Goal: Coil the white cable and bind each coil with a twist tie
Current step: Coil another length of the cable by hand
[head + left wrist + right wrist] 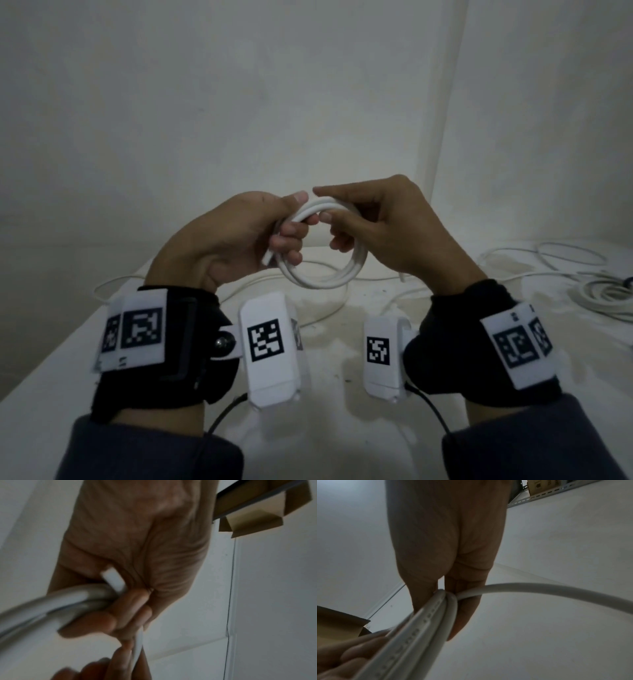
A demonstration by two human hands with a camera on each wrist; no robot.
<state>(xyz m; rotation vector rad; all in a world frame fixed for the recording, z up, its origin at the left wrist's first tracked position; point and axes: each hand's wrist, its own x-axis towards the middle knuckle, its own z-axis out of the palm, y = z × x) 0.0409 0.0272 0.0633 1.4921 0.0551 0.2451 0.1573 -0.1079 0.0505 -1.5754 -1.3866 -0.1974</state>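
Nearest, dark sleeves and black wrist straps [164, 346] carry white blocks with square black-and-white code tags; the patterns show, no readable text. Thin black leads run off the bottom, cut by the frame edge.

Above the table [51, 370], both hands hold a coil of white cable [322, 270] in the air, several loops stacked. The left hand [239, 236] grips the coil's left side, fingers curled round the loops, thumb on top. The left wrist view is blurred; a flat white cable end [113, 580] pokes out against the palm. The right hand [383, 226] pinches the coil's upper right, index finger stretched over the top, other fingers curled through the ring. In the right wrist view, faint printed lettering runs along one strand [426, 616], too smeared to read; one strand arcs off right, out of frame.

No twist tie can be made out anywhere.

Farther back on the table, loose cable [329, 308] trails under the hands. Far right, more white cable [603, 291] lies piled, partly cut off by the edge. Cardboard [254, 519] shows in the wrist views' corners; any markings on it are illegible.
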